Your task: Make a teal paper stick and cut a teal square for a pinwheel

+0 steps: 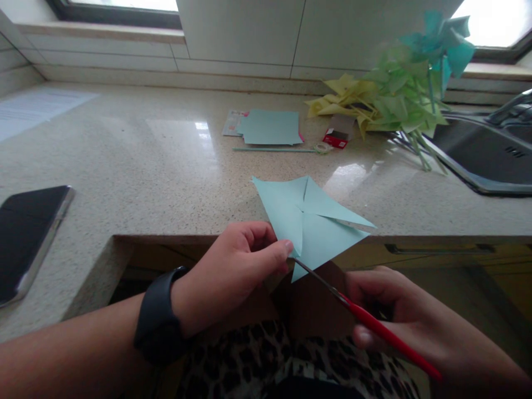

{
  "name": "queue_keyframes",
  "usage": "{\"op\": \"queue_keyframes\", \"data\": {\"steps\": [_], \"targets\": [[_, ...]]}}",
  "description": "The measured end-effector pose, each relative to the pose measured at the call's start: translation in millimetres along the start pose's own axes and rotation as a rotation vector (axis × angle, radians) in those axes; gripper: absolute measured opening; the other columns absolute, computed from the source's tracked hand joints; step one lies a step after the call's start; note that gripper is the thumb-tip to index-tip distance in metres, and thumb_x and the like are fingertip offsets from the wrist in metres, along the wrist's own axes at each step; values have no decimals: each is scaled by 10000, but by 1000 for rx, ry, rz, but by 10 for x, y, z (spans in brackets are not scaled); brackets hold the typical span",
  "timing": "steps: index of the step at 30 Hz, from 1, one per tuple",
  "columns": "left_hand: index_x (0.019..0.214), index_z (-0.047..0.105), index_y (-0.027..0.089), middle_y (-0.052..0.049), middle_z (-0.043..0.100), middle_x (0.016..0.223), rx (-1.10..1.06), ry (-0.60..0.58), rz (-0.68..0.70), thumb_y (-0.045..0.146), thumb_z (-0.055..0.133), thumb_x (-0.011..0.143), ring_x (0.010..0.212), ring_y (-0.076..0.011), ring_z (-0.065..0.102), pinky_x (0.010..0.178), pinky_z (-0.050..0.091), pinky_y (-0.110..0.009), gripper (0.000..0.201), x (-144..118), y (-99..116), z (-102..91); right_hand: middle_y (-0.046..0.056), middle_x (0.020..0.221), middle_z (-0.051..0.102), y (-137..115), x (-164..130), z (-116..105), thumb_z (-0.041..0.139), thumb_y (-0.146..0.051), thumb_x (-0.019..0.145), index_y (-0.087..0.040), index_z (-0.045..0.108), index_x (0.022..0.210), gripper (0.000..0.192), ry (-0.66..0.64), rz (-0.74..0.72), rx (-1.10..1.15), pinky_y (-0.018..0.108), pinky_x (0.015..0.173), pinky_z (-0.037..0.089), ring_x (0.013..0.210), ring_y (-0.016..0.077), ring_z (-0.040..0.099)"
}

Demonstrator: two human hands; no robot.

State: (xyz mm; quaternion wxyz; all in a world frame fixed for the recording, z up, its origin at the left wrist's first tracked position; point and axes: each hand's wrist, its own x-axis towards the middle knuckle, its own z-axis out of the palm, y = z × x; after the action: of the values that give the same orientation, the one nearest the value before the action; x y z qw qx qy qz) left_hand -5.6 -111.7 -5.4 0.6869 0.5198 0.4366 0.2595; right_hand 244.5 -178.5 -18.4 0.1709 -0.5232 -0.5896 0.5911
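Note:
A light blue square of paper is slit from its corners toward the middle, with a small hole near its centre. My left hand, a dark watch on its wrist, pinches the paper's lower left edge between thumb and fingers. From the right, my right hand grips red-handled scissors. Their metal tip touches the paper just beside my left thumb. The paper is held in front of the counter's edge, above my lap.
On the speckled counter lie a stack of light blue paper, a thin stick, a tape roll and a small red box. Yellow, green and blue paper pinwheels lie by the sink. A phone is left.

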Motion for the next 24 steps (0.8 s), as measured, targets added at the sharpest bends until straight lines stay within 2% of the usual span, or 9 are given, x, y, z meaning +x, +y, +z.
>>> {"op": "queue_keyframes", "data": {"steps": [10, 17, 20, 24], "targets": [[736, 644, 168, 12, 654, 666, 16, -1, 1, 376, 671, 890, 539, -96, 487, 496, 338, -226, 261, 9, -15, -10, -4, 673, 560, -19, 0, -9, 764, -527, 783, -191, 635, 738, 363, -63, 31, -60, 243, 531, 352, 621, 139, 464], [738, 639, 161, 18, 648, 665, 11, 3, 0, 366, 661, 909, 540, -82, 479, 494, 340, -210, 268, -1, -23, -11, 26, 702, 601, 15, -94, -29, 781, -603, 717, -206, 615, 662, 434, 37, 0, -159, 255, 546, 426, 649, 170, 527], [760, 632, 157, 8, 654, 682, -25, 1, -24, 404, 617, 938, 528, -81, 470, 483, 345, -206, 306, 1, -38, -9, 42, 772, 619, 29, -112, -36, 787, -657, 679, -207, 653, 737, 473, 61, -27, -102, 265, 587, 470, 692, 185, 548], [807, 656, 141, -7, 675, 720, -49, -6, -39, 411, 644, 922, 539, -80, 479, 484, 366, -197, 294, 17, -43, -6, 14, 742, 561, 11, -53, 12, 749, -615, 763, -204, 614, 764, 433, 20, -66, 114, 231, 593, 460, 687, 154, 518]]}}
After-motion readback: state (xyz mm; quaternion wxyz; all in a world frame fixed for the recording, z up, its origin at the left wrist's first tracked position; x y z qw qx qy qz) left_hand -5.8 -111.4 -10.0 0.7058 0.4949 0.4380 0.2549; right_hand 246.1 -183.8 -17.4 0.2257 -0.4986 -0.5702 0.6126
